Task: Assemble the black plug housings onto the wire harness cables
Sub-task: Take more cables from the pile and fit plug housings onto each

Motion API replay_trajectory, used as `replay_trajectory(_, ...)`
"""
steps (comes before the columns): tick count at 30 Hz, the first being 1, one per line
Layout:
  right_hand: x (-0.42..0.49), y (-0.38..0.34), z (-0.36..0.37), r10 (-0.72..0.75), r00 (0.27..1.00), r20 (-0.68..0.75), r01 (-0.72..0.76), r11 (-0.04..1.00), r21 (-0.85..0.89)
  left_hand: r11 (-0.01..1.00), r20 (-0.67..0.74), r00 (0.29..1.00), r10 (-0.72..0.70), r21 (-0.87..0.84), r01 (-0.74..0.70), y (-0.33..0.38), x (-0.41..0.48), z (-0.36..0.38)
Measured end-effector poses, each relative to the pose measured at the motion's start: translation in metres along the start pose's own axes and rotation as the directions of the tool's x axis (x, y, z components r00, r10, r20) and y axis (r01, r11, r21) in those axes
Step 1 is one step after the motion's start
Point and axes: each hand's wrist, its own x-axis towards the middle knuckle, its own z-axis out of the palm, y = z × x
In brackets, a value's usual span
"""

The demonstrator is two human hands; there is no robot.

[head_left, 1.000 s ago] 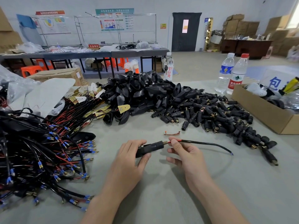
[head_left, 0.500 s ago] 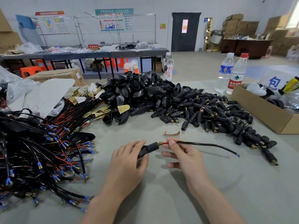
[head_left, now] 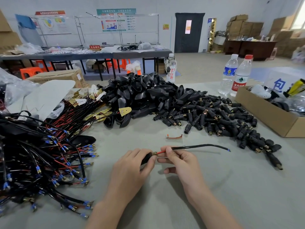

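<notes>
Left hand (head_left: 132, 167) grips the plug (head_left: 146, 158), right hand (head_left: 178, 161) pinches the cable (head_left: 198, 147); I judge skewed pushing could kink it.

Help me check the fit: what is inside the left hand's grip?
A black plug housing: only one end and a brass tip show beyond the left hand, meeting the red wire the right hand pinches. Fingers cover the rest, so its seating cannot be seen.
</notes>
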Motion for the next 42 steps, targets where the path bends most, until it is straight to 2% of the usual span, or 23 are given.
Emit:
replay_trajectory(6,0.001,0.001,0.000,0.007,1.000,-0.019,-0.007,1.000,-0.001,0.999,0.038,0.999,0.035,0.008,-0.035,0.000,0.001,-0.001)
replay_trajectory(10,0.000,0.000,-0.003,0.003,1.000,0.012,-0.003,1.000,0.008,1.000,0.072,0.997,-0.001,-0.023,0.002,-0.002,0.000,-0.003)
replay_trajectory(14,-0.004,-0.002,-0.006,-0.008,1.000,-0.017,0.009,0.999,0.040,0.998,0.156,0.987,0.036,-0.058,-0.027,-0.009,-0.003,-0.001)
replay_trajectory(16,-0.006,-0.004,-0.008,-0.011,0.999,-0.041,0.013,0.999,0.043,0.998,0.179,0.982,0.063,0.002,-0.064,-0.011,-0.005,-0.001)
replay_trajectory(20,-0.013,-0.008,-0.009,-0.015,1.000,-0.025,0.016,1.000,0.009,0.989,0.060,0.998,0.026,0.141,-0.034,-0.006,-0.005,-0.008)
replay_trajectory(24,-0.023,-0.008,0.011,-0.006,1.000,-0.001,0.006,1.000,0.010,0.971,0.028,0.999,-0.023,0.239,0.015,-0.014,-0.008,-0.030)
replay_trajectory(28,-0.033,-0.008,0.060,-0.019,0.998,0.052,0.017,0.999,0.046,0.931,-0.014,0.994,0.105,0.353,-0.093,-0.044,-0.006,-0.078)
replay_trajectory(32,-0.038,-0.021,0.125,-0.068,0.991,0.115,0.054,0.991,0.120,0.811,-0.037,0.962,0.270,0.547,-0.207,-0.080,0.008,-0.146)
replay_trajectory(35,-0.037,-0.041,0.176,-0.088,0.970,0.225,0.056,0.988,0.146,0.743,-0.024,0.948,0.318,0.627,-0.233,-0.106,0.033,-0.202)
replay_trajectory(37,-0.036,-0.057,0.205,-0.068,0.939,0.336,0.024,0.991,0.132,0.701,-0.025,0.969,0.246,0.695,-0.160,-0.128,0.055,-0.242)
replay_trajectory(39,-0.036,-0.067,0.224,-0.023,0.894,0.447,-0.009,0.998,0.069,0.667,-0.080,0.992,0.094,0.745,-0.003,-0.154,0.072,-0.281)
replay_trajectory(42,-0.037,-0.069,0.234,0.012,0.843,0.538,-0.010,1.000,-0.007,0.666,-0.161,0.977,-0.137,0.715,0.212,-0.189,0.075,-0.319)
